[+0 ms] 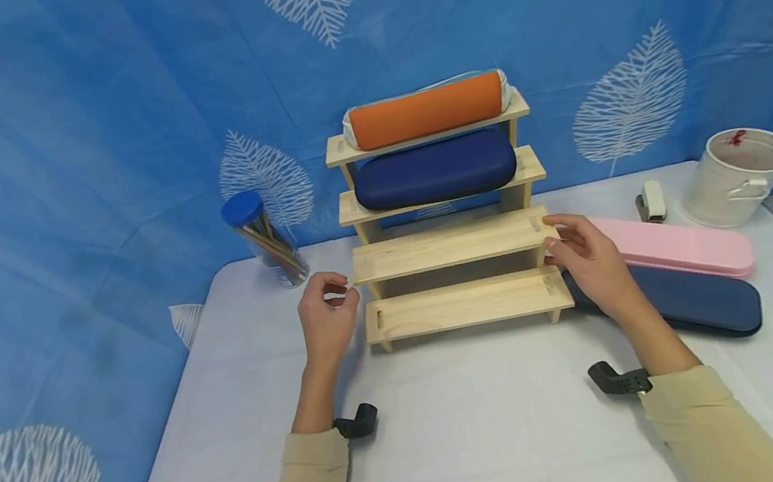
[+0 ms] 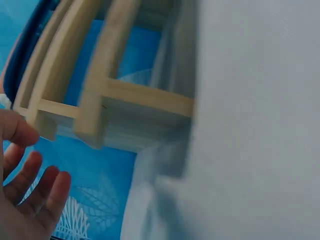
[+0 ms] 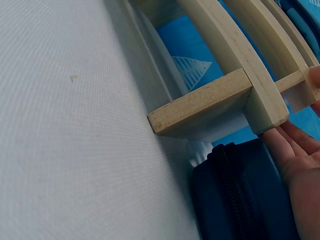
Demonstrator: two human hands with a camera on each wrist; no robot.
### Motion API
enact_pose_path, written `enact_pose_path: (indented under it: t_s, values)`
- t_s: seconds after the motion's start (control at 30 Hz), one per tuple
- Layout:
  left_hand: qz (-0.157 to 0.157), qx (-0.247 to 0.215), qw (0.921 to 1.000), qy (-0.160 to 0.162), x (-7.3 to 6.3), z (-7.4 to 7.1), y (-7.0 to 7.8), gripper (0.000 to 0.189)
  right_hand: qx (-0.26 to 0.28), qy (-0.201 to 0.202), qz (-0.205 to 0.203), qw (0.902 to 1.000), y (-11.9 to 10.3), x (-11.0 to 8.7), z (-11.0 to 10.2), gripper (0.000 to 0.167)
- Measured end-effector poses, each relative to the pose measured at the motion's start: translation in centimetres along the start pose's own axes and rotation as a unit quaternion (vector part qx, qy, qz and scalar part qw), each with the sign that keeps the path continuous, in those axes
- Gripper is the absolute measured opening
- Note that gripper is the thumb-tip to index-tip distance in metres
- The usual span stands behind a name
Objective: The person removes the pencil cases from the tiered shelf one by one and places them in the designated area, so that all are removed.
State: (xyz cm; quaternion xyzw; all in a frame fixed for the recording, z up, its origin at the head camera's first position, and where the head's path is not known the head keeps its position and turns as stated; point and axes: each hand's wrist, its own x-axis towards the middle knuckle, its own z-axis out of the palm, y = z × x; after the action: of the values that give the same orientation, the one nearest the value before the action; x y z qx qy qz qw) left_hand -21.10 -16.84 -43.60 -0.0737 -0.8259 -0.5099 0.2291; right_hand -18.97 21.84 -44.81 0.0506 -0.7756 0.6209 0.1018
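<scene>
A stepped wooden shelf rack [image 1: 451,245] stands on the table, with several tiers rising toward the back. My right hand [image 1: 590,261] grips the right end of its second tier from the front, index finger and thumb at the board's edge. Beside the left end of the rack is my left hand [image 1: 326,318], loosely curved and holding nothing; the left wrist view shows its fingers [image 2: 42,187] spread apart from the wood. An orange pencil case [image 1: 427,111] lies on the top tier, and a dark blue hard case [image 1: 434,170] on the tier below it.
Right of the rack lie a pink case [image 1: 676,246] and a navy zipped case [image 1: 699,297], close to my right hand. Behind them are a small white-and-black stapler-like item [image 1: 651,201] and a white metal bucket [image 1: 741,176]. A blue-lidded clear jar of sticks [image 1: 266,239] stands back left.
</scene>
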Motion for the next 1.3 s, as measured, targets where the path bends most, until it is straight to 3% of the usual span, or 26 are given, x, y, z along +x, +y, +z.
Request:
enact_pose_path:
  t_s: [0.1,0.3,0.43,0.57,0.8,0.93,1.3]
  values:
    - [0.024,-0.013,0.9988,0.039,0.8,0.0,0.6,0.016,-0.005,0.001,0.002,1.0,0.0,0.1,0.0,0.047]
    - [0.093,-0.062,0.9921,0.056,2.3,0.3,1.7,0.023,-0.008,-0.002,0.009,0.9999,-1.5,-0.5,0.3,0.047]
    - [0.163,-0.087,0.9803,0.07,2.7,0.4,4.3,0.023,-0.007,-0.001,0.006,1.0,-2.7,-1.2,0.6,0.046]
    - [0.194,-0.096,0.9739,0.069,3.0,0.5,6.6,0.023,-0.002,0.004,0.002,1.0,-2.9,-1.3,0.7,0.045]
    - [0.188,-0.119,0.9748,0.024,4.3,0.6,8.2,0.03,-0.013,0.01,-0.002,0.9999,-3.3,-1.1,0.6,0.044]
    - [0.179,-0.107,0.978,-0.003,5.0,0.7,8.7,0.039,-0.021,0.013,-0.001,0.9997,-3.4,-1.1,0.4,0.044]
    - [0.115,-0.102,0.9845,-0.084,7.3,0.5,9.4,0.059,-0.027,0.009,0.005,0.9996,-3.2,-1.1,0.5,0.045]
